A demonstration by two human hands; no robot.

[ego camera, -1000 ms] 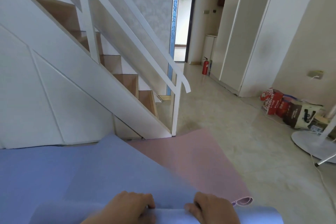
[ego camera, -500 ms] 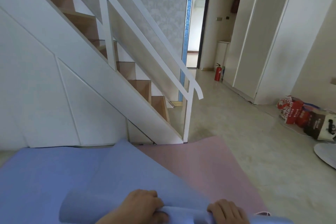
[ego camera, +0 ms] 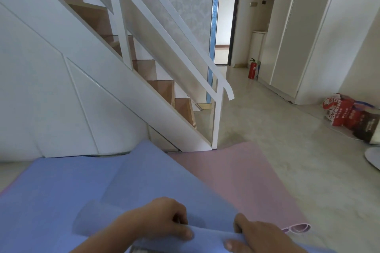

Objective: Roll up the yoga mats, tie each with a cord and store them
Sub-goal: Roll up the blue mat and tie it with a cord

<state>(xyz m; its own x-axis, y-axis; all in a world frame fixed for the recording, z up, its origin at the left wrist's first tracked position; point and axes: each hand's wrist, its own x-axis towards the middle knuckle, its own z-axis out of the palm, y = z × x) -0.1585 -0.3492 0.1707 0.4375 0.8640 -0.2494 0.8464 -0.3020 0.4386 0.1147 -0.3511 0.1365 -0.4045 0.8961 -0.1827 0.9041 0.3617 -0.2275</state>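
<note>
Gripping the near end of the blue mat, my left hand and right hand both curl their fingers over its first turn, so I judge the rolling barely begun. Most of the mat lies unrolled on the floor ahead. The pink mat, partly beneath it, is spread out too, with only its near end curled. No cord is in sight, so tying and storing are not yet done. Both mats reach to the foot of the staircase.

The pale floor carries a blue mat under and left of the left hand, and a pink mat beyond the right hand, its curled end just right of it. Bags and a red extinguisher stand far ahead of that hand.
</note>
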